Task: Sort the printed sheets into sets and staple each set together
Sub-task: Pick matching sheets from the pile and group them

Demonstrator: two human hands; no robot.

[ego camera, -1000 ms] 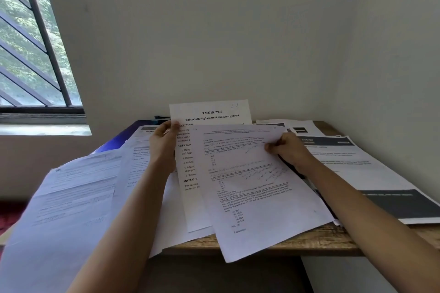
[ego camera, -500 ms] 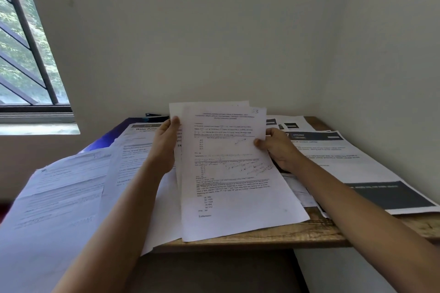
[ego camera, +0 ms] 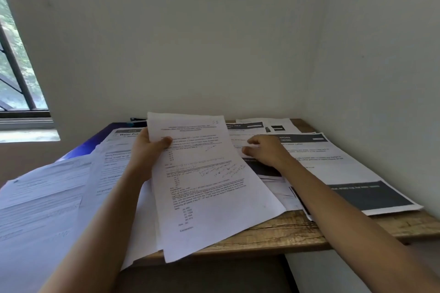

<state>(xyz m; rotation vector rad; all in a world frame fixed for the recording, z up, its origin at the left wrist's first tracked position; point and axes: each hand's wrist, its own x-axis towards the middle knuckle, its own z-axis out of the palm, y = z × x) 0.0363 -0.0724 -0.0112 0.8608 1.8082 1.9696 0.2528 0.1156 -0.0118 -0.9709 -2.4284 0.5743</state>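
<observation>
White question sheets [ego camera: 209, 188] pinched at centre frame, left hand [ego camera: 148, 150] thumb on top. Right hand [ego camera: 266, 152] spread loose, resting on dark-banded printouts [ego camera: 357, 173] right of centre

A wooden desk [ego camera: 297, 231] stands pushed into the corner of the room, its pale, grained top showing only along the near edge and at the far right corner. Printed sheets cover nearly all of it. On the right lies a large sheet with dark bands [ego camera: 357, 173], its near corner reaching almost to the desk's edge, with smaller pages [ego camera: 266, 126] fanned out beyond it toward the wall. On the left, a loose spread of white pages [ego camera: 47, 197] spills over the desk's left side, one headed in bold print [ego camera: 114, 150]. Something blue [ego camera: 95, 143] shows under them at the far left.
</observation>
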